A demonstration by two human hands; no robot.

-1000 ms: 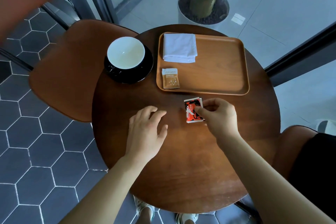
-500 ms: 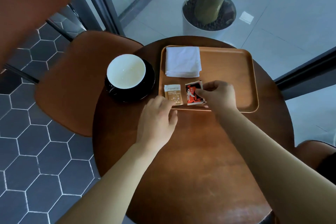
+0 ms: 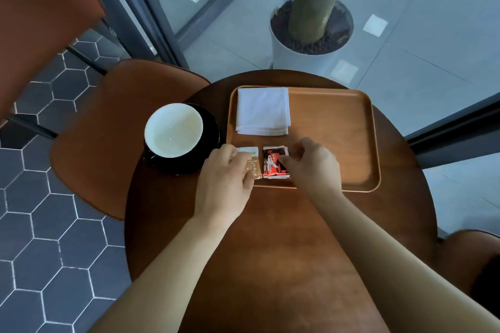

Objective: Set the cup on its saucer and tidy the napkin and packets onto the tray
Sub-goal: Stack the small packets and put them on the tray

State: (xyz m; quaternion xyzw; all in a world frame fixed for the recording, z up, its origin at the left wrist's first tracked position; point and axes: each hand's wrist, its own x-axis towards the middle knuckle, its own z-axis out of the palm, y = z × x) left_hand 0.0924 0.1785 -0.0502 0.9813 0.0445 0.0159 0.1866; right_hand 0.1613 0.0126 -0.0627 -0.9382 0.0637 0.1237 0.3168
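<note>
Now, on the tray (image 3: pixel 338 143), below the napkin (image 3: pixel 262 111), your left hand (image 3: pixel 224 184) bunches its fingers on the tan packet (image 3: pixel 255 166); your right hand (image 3: pixel 311 167) pinches the red packet (image 3: pixel 273 163) beside it — light, crinkly, likely slippery, so grip edges.

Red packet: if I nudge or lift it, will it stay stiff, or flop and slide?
Probably light and floppy: the red packet looks thin, with crinkled edges. It lies flat on the smooth tray, so a nudge should slide it, not roll it. Lifted by one edge, where the right hand holds it, it may droop.
</note>
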